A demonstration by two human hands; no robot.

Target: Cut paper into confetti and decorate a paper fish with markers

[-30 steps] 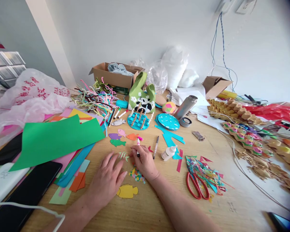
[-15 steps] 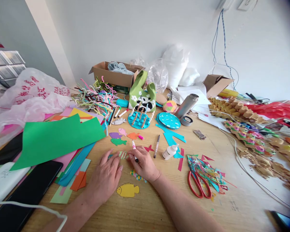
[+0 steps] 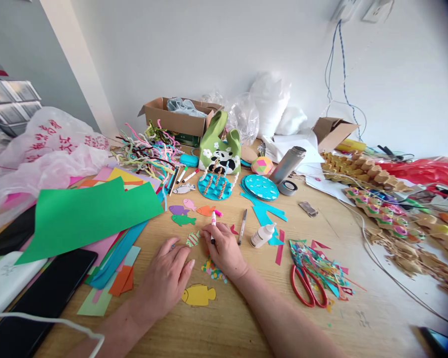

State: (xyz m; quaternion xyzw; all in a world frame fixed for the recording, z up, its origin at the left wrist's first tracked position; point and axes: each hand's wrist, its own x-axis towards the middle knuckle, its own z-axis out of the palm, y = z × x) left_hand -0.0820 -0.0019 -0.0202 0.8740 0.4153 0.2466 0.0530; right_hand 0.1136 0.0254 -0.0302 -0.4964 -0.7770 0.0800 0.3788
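Observation:
A small striped paper fish [image 3: 192,239] lies on the table between my two hands. My right hand [image 3: 224,251] is closed round a white marker [image 3: 213,226] with a pink mark, held upright beside the fish's tail. Resting palm down, my left hand [image 3: 168,273] has its fingers apart, just left of the striped fish. Purple [image 3: 178,210], green [image 3: 183,220], pink [image 3: 189,204] and orange [image 3: 205,211] paper fish lie beyond my hands. Nearer to me is a yellow fish [image 3: 199,295]. Small coloured dots [image 3: 213,271] lie partly under my right hand.
Right of my hands are a pen [image 3: 242,227], a glue bottle [image 3: 262,235] and red-handled scissors [image 3: 306,288] by paper scraps. Green paper [image 3: 97,209] covers other sheets at left. A metal flask [image 3: 288,165] leans near blue discs [image 3: 261,187].
My right hand has moved slightly right with the marker, which stands more upright. The striped fish is tilted and shows more fully. My left hand has drawn back from it a little.

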